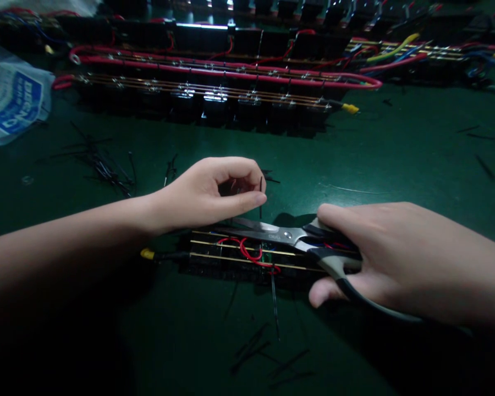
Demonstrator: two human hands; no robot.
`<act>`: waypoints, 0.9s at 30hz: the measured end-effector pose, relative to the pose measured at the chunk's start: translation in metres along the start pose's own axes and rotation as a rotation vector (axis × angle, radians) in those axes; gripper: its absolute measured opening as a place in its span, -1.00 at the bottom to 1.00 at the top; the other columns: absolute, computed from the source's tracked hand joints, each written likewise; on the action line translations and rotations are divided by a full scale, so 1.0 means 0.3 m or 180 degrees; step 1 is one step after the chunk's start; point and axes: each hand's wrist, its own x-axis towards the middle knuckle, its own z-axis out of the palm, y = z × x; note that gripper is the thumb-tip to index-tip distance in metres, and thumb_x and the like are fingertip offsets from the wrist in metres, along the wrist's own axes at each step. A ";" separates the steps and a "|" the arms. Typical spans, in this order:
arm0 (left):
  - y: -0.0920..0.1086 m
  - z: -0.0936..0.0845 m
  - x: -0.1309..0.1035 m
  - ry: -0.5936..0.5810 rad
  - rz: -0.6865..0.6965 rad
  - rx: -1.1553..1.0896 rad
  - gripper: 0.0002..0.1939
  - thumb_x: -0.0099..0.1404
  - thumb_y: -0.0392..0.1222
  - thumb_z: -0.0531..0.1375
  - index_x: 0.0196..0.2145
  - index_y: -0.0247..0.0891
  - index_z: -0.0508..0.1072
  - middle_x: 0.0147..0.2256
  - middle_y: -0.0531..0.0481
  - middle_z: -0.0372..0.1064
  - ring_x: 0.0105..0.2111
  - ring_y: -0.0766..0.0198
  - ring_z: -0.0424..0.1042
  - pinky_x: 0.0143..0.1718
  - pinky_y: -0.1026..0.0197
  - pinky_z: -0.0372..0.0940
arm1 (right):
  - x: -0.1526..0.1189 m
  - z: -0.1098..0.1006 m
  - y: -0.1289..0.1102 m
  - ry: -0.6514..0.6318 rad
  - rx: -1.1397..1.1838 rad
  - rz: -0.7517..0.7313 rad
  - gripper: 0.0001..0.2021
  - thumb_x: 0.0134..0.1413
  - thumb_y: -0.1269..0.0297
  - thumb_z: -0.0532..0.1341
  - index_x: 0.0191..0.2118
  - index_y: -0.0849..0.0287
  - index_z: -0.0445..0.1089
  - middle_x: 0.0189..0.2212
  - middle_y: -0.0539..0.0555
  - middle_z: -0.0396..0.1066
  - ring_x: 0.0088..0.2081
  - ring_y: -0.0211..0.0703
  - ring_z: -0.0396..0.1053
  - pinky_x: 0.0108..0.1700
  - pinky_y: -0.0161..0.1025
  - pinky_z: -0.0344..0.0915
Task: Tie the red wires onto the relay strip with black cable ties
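Note:
My left hand [218, 192] pinches the end of a thin black cable tie [261, 208] between thumb and fingers. My right hand [383, 250] is wrapped around the grey and black handles of a pair of scissors [287, 235]. The blades point left, parted slightly, and cross the tie just below my left fingertips. Beneath both hands lies a narrow black assembly [214, 263] with brass rods, looped red wires [247, 250] and a yellow-tipped lead [147, 253]. Another cable tie [275, 302] sticks out from its near side. My right hand hides the assembly's right end.
Behind stand longer black assemblies [226, 104] with copper rods and thick red cable. Loose black cable ties [107, 170] are heaped at the left; cut-off pieces [251, 346] are scattered in front. A printed plastic bag [18, 102] lies at the far left on the green tabletop [416, 159].

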 end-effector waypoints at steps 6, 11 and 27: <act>0.006 -0.014 -0.003 -0.0132 -0.0095 -0.0236 -0.89 0.32 -0.25 0.17 -0.38 -0.30 0.40 -0.44 0.08 0.27 -0.48 0.41 0.23 -0.48 0.34 0.17 | -0.007 -0.007 0.002 -0.0001 0.0012 -0.0050 -0.41 -0.19 -0.46 0.18 -0.47 0.04 0.21 -0.58 0.03 0.36 -0.60 -0.10 0.25 -0.59 -0.25 -0.05; -0.015 -0.028 0.003 -0.0049 -0.0117 -0.0569 -0.92 0.30 -0.29 0.17 -0.38 -0.30 0.41 -0.43 0.07 0.28 -0.45 0.38 0.25 -0.42 0.30 0.19 | 0.002 -0.006 0.001 -0.0026 0.0005 -0.0084 -0.39 -0.18 -0.49 0.15 -0.45 0.05 0.22 -0.57 0.04 0.36 -0.60 -0.10 0.26 -0.60 -0.26 -0.04; -0.042 -0.022 0.015 0.0615 -0.0351 0.0338 -0.96 0.26 -0.34 0.19 -0.30 -0.30 0.44 -0.36 0.03 0.41 -0.41 0.37 0.37 -0.39 0.29 0.30 | -0.002 0.006 0.007 0.0053 -0.0007 -0.0110 -0.44 -0.13 -0.42 0.18 -0.46 0.05 0.21 -0.56 0.03 0.38 -0.59 -0.11 0.26 -0.60 -0.26 -0.03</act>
